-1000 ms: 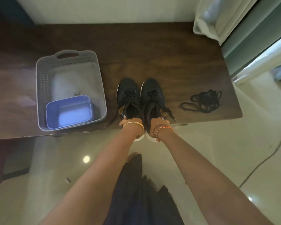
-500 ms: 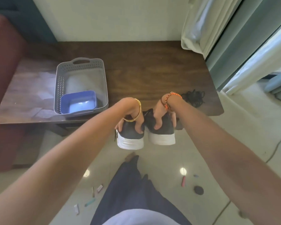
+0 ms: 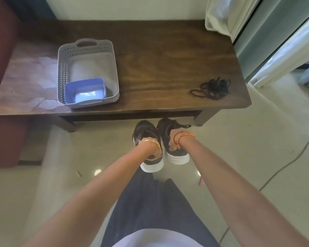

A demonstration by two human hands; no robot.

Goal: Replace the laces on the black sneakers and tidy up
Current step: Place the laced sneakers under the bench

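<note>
Grey perforated plastic basket [image 3: 86,50] on left half of dark wooden table [image 3: 159,56], handle cutouts at far and near ends. Inside, at near end: smaller blue tub [image 3: 84,85], open top, pale glare on its floor, a few tiny dark specks there, too small to identify. Rest of basket floor bare apart from glare.

Loose black laces [image 3: 212,89] bunched in tangle on right part of table, near front edge, well apart from basket.

Black sneakers, white soles, side by side off the table, just in front of its near edge, above pale tiled floor [image 3: 230,157], toes toward table. Left sneaker [image 3: 145,130] gripped at the collar by left hand [image 3: 146,146], gold bangle on wrist. Right sneaker [image 3: 175,154] gripped at the collar by right hand [image 3: 173,140], fingers curled into opening, orange thread bracelet on wrist. Lace end sticking out beside right sneaker's toe. Small pink item on floor by right forearm, unclear what.
</note>
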